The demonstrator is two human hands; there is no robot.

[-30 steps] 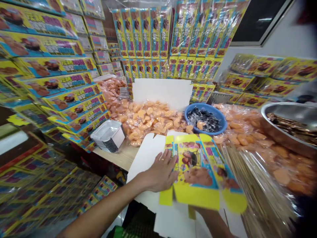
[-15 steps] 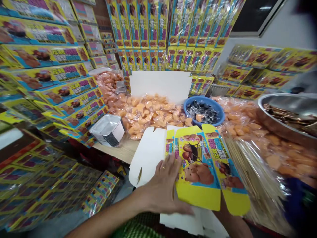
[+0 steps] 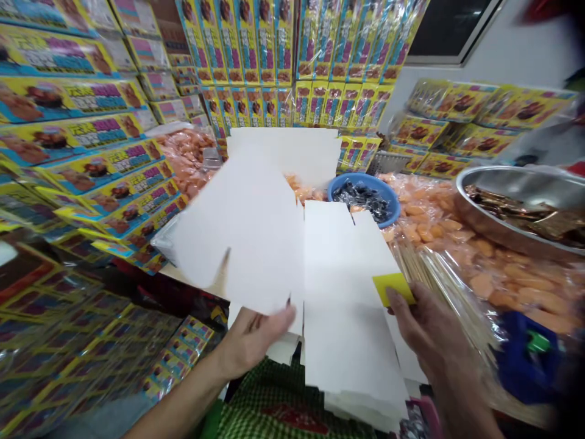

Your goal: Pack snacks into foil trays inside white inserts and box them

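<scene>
A flat, unfolded cardboard box point(image 3: 256, 225) lies spread in front of me with its plain white inside facing up. My left hand point(image 3: 256, 335) is closed at the near edge of its raised left panel, thumb on top and fingers curled under. On the other side, my right hand point(image 3: 425, 317) pinches a folded-over yellow flap point(image 3: 393, 288) between thumb and fingers. More white cardboard point(image 3: 365, 410) shows below the box, over my green checked apron point(image 3: 269, 396). The printed outside of the box is hidden, apart from the yellow flap.
Behind stand a white board point(image 3: 292, 149) and a blue basin point(image 3: 388, 198) of dark packets. To the right are wooden skewers point(image 3: 411, 262), bagged orange pieces point(image 3: 484, 262) and a metal bowl point(image 3: 466, 201). Printed boxes point(image 3: 91, 134) are stacked left; a foil tray stack point(image 3: 167, 238) is partly covered.
The box has opened out from its printed side to its white inside, its left panel swinging up and left. My left hand moved left, and my right hand came out from beneath onto the flap.
</scene>
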